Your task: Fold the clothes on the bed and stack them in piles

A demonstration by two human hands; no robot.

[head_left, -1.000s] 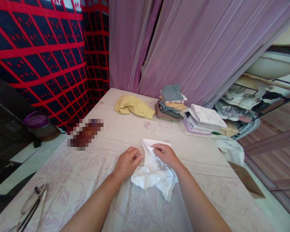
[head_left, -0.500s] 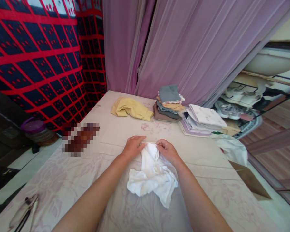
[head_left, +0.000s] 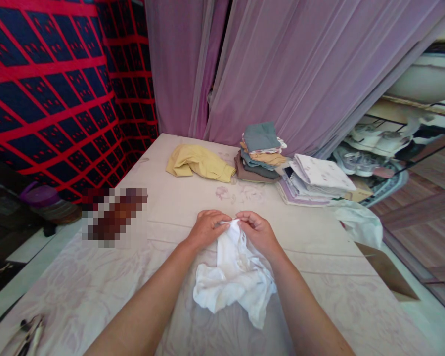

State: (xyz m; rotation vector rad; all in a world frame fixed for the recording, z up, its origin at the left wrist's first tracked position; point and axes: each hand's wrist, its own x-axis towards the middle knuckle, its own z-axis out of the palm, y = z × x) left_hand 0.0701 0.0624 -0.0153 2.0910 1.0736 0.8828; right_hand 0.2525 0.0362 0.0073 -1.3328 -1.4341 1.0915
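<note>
A crumpled white cloth garment [head_left: 233, 284] lies on the flower-patterned bed cover [head_left: 193, 205] in front of me, its lower part bunched and loose. At its far end, my left hand [head_left: 208, 228] pinches the top edge between thumb and fingers. My right hand [head_left: 258, 231] grips the same edge just to the right, so the two sets of fingertips nearly meet. Between them the fabric is gathered into a narrow point. The folds hide what kind of garment it is.
Beyond my hands lie a yellow garment [head_left: 198, 163], a stack of folded clothes [head_left: 260, 153] and folded white fabric [head_left: 321, 175]. A blurred-out patch [head_left: 114, 215] is at left, with a tool-like item [head_left: 31, 336] nearer. Shoes [head_left: 378, 141] sit on a rack at right.
My hands have moved closer together along the garment's top edge, bunching the fabric between them. The view has shifted slightly.
</note>
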